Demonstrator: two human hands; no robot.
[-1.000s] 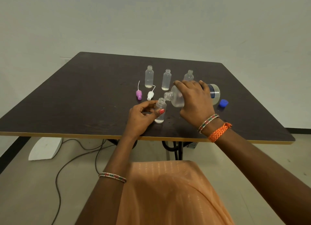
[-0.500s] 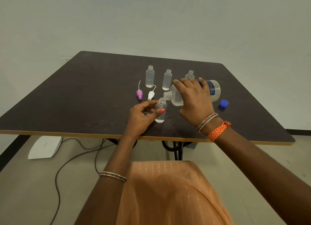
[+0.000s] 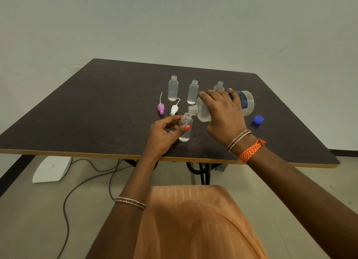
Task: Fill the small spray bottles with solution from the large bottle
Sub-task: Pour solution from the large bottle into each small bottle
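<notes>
My right hand [image 3: 222, 113] grips the large clear bottle [image 3: 246, 103] with a blue label, tipped on its side, its open neck just above the mouth of a small clear spray bottle [image 3: 186, 129]. That small bottle stands upright on the dark table [image 3: 96, 113], steadied by my left hand [image 3: 164, 132], thumb and fingers around it; a little liquid shows at its bottom. Three more small open bottles stand behind: one [image 3: 173, 88], another [image 3: 193, 92], and a third [image 3: 219, 86] partly hidden by my right hand.
A pink spray top [image 3: 161, 107] and a white spray top [image 3: 174, 109] lie left of the bottles. The large bottle's blue cap [image 3: 258, 119] lies at the right. Droplets spot the table near the held bottle. Cables and a white object [image 3: 51, 168] lie on the floor.
The large bottle has shifted slightly back and its base has lifted a little, keeping its neck over the small bottle. My left hand has stayed in place.
</notes>
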